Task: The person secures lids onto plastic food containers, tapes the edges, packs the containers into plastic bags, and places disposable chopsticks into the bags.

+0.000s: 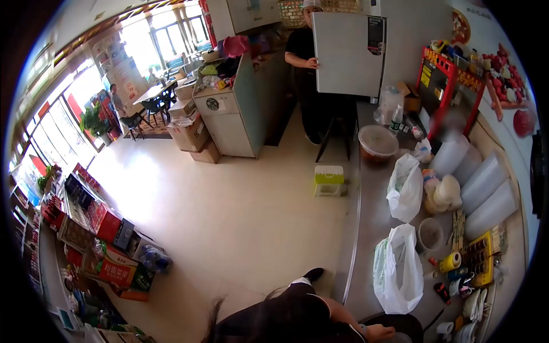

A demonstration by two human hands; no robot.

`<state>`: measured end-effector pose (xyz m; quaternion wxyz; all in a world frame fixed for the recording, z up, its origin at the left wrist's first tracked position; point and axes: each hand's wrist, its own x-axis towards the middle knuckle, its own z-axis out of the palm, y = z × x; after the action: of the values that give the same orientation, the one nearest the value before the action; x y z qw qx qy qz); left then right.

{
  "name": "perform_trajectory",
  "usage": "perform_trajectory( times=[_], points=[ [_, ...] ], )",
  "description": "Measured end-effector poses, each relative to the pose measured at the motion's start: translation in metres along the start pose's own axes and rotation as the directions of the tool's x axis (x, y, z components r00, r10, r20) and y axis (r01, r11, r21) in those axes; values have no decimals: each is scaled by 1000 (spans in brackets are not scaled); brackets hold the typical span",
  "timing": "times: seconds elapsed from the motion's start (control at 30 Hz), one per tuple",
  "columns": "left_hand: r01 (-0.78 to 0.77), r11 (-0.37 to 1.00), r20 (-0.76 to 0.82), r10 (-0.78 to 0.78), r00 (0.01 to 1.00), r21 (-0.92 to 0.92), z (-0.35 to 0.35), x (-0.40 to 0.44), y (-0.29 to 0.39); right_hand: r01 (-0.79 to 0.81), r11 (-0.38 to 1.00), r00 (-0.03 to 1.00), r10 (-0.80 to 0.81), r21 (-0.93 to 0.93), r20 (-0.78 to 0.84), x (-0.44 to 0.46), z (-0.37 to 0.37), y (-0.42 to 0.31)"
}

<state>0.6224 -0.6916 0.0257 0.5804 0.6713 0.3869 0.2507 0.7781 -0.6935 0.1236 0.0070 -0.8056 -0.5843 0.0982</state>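
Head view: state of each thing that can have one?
Refrigerator door: open, co-worker's hand on its edge.
Large round tub: lidded.
Clear bottle: upright.
Near white plastic bag: untied, handles up.
Far white plastic bag: upright; tied or not, can't tell.
Small round container: lid on or off, can't tell.
Cardboard boxes: stacked.

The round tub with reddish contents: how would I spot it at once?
Follow the long metal counter on the right past the two white bags, towards the white door. The wide round tub sits near the counter's front edge, just before the bottle. Its reddish-brown contents set it apart from the smaller, greyish round container beside the nearer bag.
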Motion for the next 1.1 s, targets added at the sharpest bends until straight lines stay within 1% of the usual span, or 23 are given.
perform_trajectory(
  times=[0.03, 0.07, 0.1, 0.17, 0.2, 0.23, 0.3, 0.4, 0.5, 0.6, 0.63, 0.67, 0.7, 0.8, 0.83, 0.87, 0.9, 0.93, 0.97, 1.0, 1.03, 1.07, 1.1],
  points=[
    [-285, 944, -116, 306, 945, 167, 4, 3, -12, -19, 1000, 1000, 19, -14, 7, -3, -1, 6],
    [-515, 780, -177, 597, 782, 355, 9, 16, -29, -34, 999, 999, 34, -24, 9, -5, -2, 13],
    [-652, 528, -165, 829, 534, 545, 4, 21, -29, -48, 998, 999, 49, -31, 12, -7, -2, 20],
    [-445, 838, -172, 512, 842, 314, 8, 32, -20, -81, 996, 997, 81, -43, 9, -16, -5, 39],
    [-283, 939, -118, 309, 944, 196, 3, 27, -2, -100, 994, 995, 101, -44, 17, -22, -6, 50],
    [-90, 992, -33, 93, 995, 90, 0, 21, 11, -122, 992, 992, 123, -30, 22, -27, -7, 63],
    [-156, 971, 69, 146, 987, 183, 5, 37, 27, -153, 985, 987, 150, 79, 52, -25, 0, 85],
    [-101, 972, 119, 77, 990, 213, 4, 54, 38, -164, 880, 986, 139, 447, 88, 10, 40, 113],
    [-119, 981, 115, 102, 988, 154, 12, 68, 15, -245, 829, 969, 209, 503, 129, -16, -15, 50],
    [-155, 977, 98, 142, 985, 146, 19, 72, 6, -148, 815, 984, 180, 561, -2, 34, 110, 164],
    [-164, 977, 92, 152, 984, 139, 21, 77, 1, -68, 866, 995, 98, 496, -36, 26, 79, 134],
    [-292, 923, 91, 277, 956, 250, 25, 88, -9, 15, 905, 997, 16, 426, -69, 14, 37, 92],
    [-349, 886, 93, 337, 937, 306, 30, 88, -11, 35, 894, 998, -58, 447, 38, 40, 85, 151],
    [-522, 692, 157, 521, 839, 499, 44, 71, -19, 25, 905, 999, -10, 425, -38, 12, 103, 185],
    [-526, 672, 173, 520, 836, 521, 37, 63, -15, -37, 858, 995, 76, 512, -57, 2, 78, 159],
    [-415, 657, 334, 254, 908, 629, 11, 58, 17, -85, 797, 984, 162, 598, -76, -9, 53, 135],
    [-98, 953, -32, 112, 993, 286, 9, 57, 14, 1, 741, 949, 211, 672, -234, -12, 64, 147],
    [-228, 845, 3, 259, 966, 484, -7, 38, 39, -57, 665, 904, 351, 745, -244, -35, 65, 153],
    [-232, 850, 81, 221, 972, 472, -13, 32, 35, -95, 583, 845, 476, 807, -244, -52, 64, 147],
    [-485, 656, 228, 441, 868, 579, -22, 24, 30, -146, 604, 826, 510, 783, -240, -71, 64, 138],
    [-644, 557, 418, 490, 765, 525, -30, 7, 43, -214, 616, 800, 556, 758, -225, -103, 69, 131],
    [-699, 505, 537, 449, 714, 507, -29, -5, 52, -219, 645, 795, 553, 732, -249, -131, 73, 112],
    [-716, 522, 559, 454, 694, 464, -25, -14, 48, -218, 674, 796, 541, 706, -272, -150, 76, 88]
  ],
)
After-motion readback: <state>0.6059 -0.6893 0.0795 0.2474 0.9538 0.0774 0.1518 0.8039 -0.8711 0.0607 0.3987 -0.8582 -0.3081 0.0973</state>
